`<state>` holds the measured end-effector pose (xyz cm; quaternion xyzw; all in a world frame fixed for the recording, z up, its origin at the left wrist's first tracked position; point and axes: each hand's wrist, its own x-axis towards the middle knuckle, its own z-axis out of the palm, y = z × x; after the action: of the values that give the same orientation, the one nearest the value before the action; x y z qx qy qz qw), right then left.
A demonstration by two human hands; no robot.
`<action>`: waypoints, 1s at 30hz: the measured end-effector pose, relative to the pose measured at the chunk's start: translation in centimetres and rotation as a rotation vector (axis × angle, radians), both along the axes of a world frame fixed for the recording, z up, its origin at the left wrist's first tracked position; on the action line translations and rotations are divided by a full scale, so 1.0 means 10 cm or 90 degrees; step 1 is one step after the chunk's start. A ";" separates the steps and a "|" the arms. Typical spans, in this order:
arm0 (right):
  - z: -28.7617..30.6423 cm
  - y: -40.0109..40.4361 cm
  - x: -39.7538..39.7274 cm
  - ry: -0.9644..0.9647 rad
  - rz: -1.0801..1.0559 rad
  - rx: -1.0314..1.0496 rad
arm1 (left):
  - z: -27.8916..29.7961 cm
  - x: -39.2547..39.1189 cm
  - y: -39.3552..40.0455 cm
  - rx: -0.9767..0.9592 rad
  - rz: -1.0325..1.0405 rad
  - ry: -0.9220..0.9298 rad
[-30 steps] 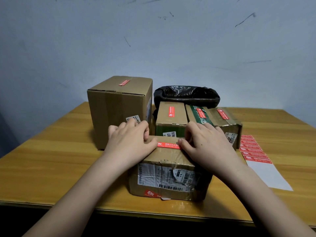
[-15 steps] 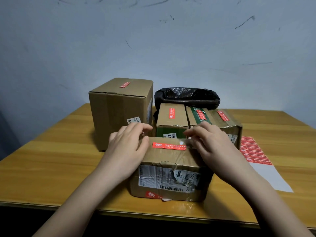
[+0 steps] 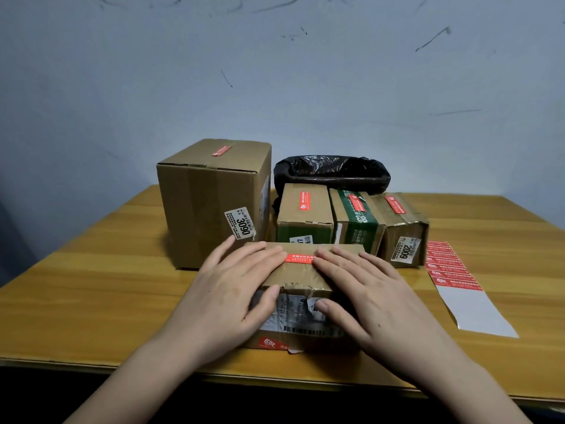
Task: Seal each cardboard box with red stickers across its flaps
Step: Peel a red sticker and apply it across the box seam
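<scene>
While both hands lie flat on the nearest carton, the scene reads left to right as follows.

Tall box [image 3: 211, 203]: stands upright on the tabletop [image 3: 91, 270] at the left rear, a red sticker [image 3: 222, 150] across its top seam and a white label marked 3090 on its front.

Left hand [image 3: 235, 289]: fingers [image 3: 263, 255] straight and spread, pressing on the top of the front box [image 3: 299, 301], thumb down its front face; it holds nothing.

Front sticker [image 3: 301, 258]: red, lying across the top flaps between the two hands, its ends under the fingertips.

Right hand [image 3: 370, 298]: fingers straight and spread, flat on the same top, gripping nothing.

Rear row: three smaller boxes [image 3: 305, 215] side by side, each with a red sticker on top, in front of a black bag [image 3: 331, 172].

Sticker sheet [image 3: 458, 276]: on the tabletop at the right, red strips at its far end, bare white backing nearer.
</scene>
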<state>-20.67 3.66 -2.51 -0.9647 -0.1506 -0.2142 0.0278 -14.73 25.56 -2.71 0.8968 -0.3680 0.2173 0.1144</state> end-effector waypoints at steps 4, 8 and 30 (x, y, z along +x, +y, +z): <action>-0.03 0.03 0.00 -0.005 -0.013 0.046 | -0.03 0.01 -0.02 -0.004 0.009 -0.029; -0.05 0.05 0.02 -0.029 -0.012 0.063 | -0.05 0.02 -0.02 -0.011 0.010 -0.043; -0.10 -0.02 0.10 -0.217 0.005 0.145 | -0.10 0.00 -0.04 -0.103 0.001 -0.023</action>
<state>-19.70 3.51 -3.47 -0.9047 -0.1315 -0.3897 0.1113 -14.78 25.11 -3.70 0.8807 -0.3507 0.2627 0.1798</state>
